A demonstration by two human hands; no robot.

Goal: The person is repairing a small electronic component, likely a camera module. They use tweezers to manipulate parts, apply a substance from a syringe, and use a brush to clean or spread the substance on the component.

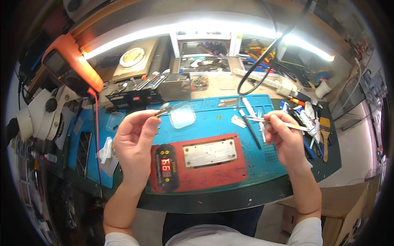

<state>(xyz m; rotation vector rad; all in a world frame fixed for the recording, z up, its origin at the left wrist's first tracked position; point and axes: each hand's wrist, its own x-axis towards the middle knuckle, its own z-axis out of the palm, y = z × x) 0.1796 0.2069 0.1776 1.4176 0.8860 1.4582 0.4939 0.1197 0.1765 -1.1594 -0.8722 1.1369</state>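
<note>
My left hand (133,139) is raised over the blue work mat (213,119), its fingers pinched on metal tweezers (163,110) whose tips hold a clear, square glass piece (182,116). My right hand (285,133) hovers over the mat's right side and grips a thin metal pry tool (262,120) that points left. Below both hands lies a red heating plate (201,162) with a metal pad in its middle and a small lit display at its left end.
A white microscope (39,115) and an orange meter (72,65) stand at the left. A phone (83,153) lies on a blue pad at the left. Tubes and hand tools (305,119) crowd the right edge. Trays of tools (205,59) line the back under a light strip.
</note>
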